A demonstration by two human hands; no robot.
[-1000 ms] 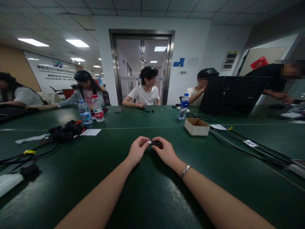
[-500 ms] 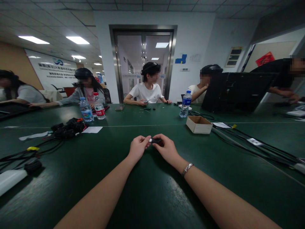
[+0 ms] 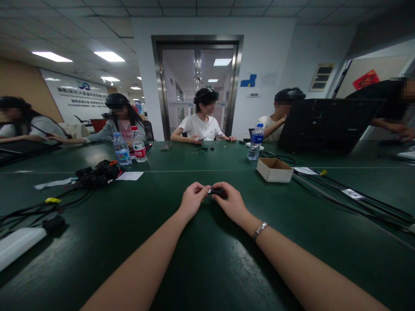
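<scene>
A small black object with a silver end [image 3: 214, 191] is held between my two hands above the middle of the green table [image 3: 207, 242]. My left hand [image 3: 193, 199] pinches its silver end between thumb and fingers. My right hand [image 3: 231, 201] grips the black part, with a metal band on that wrist. What exactly the object is cannot be made out, as the fingers cover much of it.
An open cardboard box [image 3: 275, 172] and a blue-labelled bottle [image 3: 256, 142] stand right of centre. Two bottles [image 3: 121, 151] and black gear with cables [image 3: 99, 173] lie left. A large black monitor [image 3: 327, 125] stands at the right. Several people sit across the table.
The whole view has shifted slightly, so things appear a little further right. Both hands keep their hold on the black object, with slightly less of its silver end showing.
</scene>
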